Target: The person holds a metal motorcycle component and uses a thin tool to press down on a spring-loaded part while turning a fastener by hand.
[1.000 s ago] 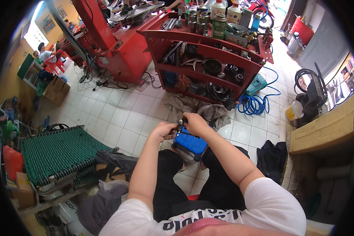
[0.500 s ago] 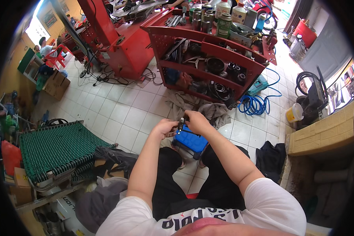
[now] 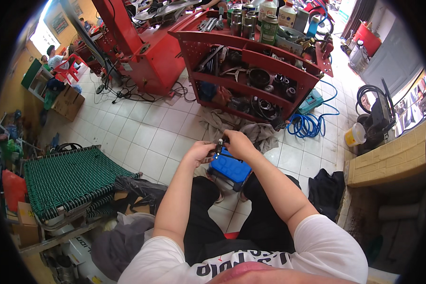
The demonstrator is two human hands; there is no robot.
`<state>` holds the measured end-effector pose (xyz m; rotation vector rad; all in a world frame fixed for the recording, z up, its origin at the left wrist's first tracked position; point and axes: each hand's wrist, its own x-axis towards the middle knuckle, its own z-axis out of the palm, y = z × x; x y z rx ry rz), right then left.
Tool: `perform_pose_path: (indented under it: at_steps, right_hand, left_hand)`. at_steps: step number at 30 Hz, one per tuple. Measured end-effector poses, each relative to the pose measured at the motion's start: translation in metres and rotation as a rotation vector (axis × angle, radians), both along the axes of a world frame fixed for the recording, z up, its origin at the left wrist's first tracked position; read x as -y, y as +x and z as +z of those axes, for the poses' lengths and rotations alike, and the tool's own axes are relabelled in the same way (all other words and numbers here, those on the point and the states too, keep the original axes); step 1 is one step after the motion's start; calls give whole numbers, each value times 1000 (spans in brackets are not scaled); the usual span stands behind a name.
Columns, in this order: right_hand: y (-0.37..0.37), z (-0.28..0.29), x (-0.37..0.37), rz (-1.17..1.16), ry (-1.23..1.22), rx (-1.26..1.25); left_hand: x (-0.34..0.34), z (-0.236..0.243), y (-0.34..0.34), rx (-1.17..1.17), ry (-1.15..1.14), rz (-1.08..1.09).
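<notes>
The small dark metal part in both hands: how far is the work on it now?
Already done: nothing finished shows. In hand: left hand and right hand meet on the small dark metal part, held above a blue stool between the knees. What is being done to it is too small to tell. Left: parts fill the red shelf cart, and a grey cloth lies on the floor tiles, both untouched.

The small dark metal part (image 3: 219, 143) between the left hand (image 3: 201, 152) and right hand (image 3: 237, 143) is too tiny to identify, their fingers cover most of it, and the blue plastic stool (image 3: 230, 166) sits half hidden under the wrists and knees
</notes>
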<state>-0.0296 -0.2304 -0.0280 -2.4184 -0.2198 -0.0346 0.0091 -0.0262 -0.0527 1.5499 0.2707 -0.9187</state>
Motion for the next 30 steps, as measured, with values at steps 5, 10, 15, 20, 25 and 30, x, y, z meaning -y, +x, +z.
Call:
perform_pose_path:
  at_steps: [5,10,15,20,25,30]
  right_hand:
    - [8,-9,7,-9,34,46]
    - [11,-20,12,-47,65,-23]
    - [13,-14,16,-41,49,-73]
    - [15,-14,16,-65,48,-87]
    - [18,-18,21,-50,89,-84]
    - [21,-17,19,-144,383,-253]
  left_hand:
    - [3,3,5,86,60,-48]
    - [2,-2,0,110,-14,5]
    - [0,-1,4,122,8,69]
    - [1,-1,7,146,25,12]
    - [7,8,3,201,-5,-11]
    - [14,14,-6,325,-98,-23]
